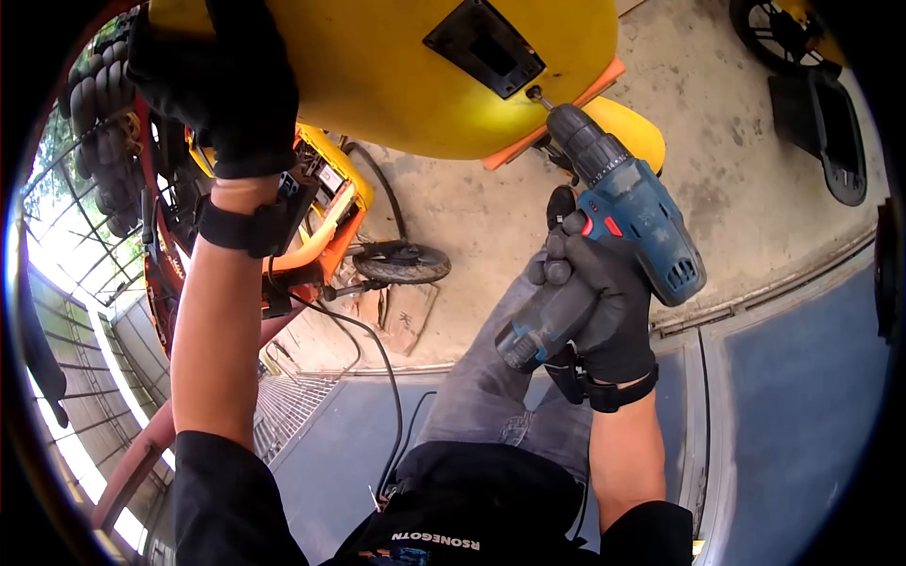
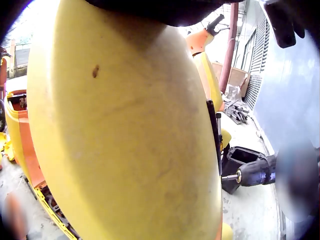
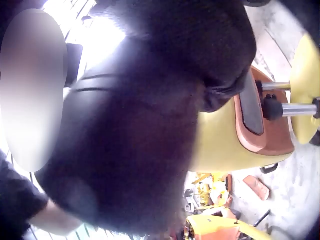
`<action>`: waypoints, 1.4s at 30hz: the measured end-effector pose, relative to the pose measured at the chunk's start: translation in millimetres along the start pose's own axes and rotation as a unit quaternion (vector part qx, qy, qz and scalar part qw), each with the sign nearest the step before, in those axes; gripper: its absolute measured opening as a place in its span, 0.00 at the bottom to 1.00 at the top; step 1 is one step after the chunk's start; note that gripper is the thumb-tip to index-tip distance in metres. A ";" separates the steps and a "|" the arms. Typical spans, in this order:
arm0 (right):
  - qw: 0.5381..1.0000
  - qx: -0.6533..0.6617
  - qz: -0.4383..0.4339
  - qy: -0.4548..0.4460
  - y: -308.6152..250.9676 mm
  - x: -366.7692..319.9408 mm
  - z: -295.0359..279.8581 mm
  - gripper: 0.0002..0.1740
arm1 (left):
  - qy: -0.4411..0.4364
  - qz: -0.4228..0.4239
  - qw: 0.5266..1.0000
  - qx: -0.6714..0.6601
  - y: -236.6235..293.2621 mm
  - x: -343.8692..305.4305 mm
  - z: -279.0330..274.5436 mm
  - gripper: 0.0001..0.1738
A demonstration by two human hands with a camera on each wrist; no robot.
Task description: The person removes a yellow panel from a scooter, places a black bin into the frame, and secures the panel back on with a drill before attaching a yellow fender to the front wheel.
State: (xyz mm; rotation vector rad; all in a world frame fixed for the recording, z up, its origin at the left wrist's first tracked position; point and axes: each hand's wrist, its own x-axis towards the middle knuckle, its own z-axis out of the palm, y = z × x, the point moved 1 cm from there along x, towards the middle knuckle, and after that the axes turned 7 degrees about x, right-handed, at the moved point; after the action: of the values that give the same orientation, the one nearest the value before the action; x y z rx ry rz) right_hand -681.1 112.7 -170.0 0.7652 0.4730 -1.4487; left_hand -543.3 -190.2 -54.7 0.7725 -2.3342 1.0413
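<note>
A large yellow panel (image 1: 377, 85) spans the top of the head view, with a black rectangular plate (image 1: 483, 47) set in it. My black-gloved left hand (image 1: 222, 94) grips the panel's left end; its fingertips are hard to make out. In my gloved right hand (image 1: 604, 302) is a blue cordless drill (image 1: 651, 217), fingers curled round its handle. The drill's bit points at the plate's lower corner, where a light shines on the yellow surface. From the left wrist, the panel (image 2: 125, 120) looks smooth and curved, and the drill (image 2: 257, 171) is at its right edge. Dark glove (image 3: 130, 115) fills much of the right wrist view.
Behind the panel is an opened yellow-orange scooter body (image 1: 344, 212) with a loose wheel (image 1: 404, 262) beside it. Black cables (image 1: 382, 358) run down near my legs. A black part (image 1: 835, 141) lies on the floor at right, below another wheel (image 1: 774, 33).
</note>
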 end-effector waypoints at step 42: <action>0.991 0.132 0.017 -0.003 1.9 -8.1 29.7 0.15 | -0.007 -0.032 0.999 -0.007 9.4 5.0 -1.7 0.20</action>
State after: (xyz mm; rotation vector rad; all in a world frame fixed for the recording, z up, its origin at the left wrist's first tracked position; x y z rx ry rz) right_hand -684.7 97.2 -143.7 0.9736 0.2637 -1.4982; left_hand -552.9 -185.2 -55.4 0.8467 -2.3101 0.9945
